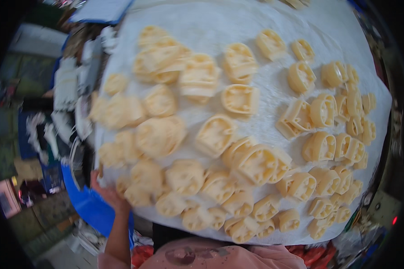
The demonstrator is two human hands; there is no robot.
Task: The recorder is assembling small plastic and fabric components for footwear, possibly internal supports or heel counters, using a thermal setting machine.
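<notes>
My left hand (108, 193) is at the left edge of a white-covered table (274, 13), beside a blue plastic sheet-like thing. Its fingers are blurred, so whether they grip anything does not show. Cream-yellow moulded pieces with raised rims and patterned insides, looking like cookie cutters, cover much of the white sheet. The nearest to my hand is a blurred heap of pieces (143, 179). Toward the middle, a single piece (215, 134) lies among others, and a stacked row (321, 145) sits on the right. My right hand is out of view.
A blue plastic thing (83, 201) curves below the table's left edge. White bundles (66, 85) pile up on the far left, with a blue-edged white board (101, 10) above them. Red and clear plastic bags (363, 244) lie at the lower right.
</notes>
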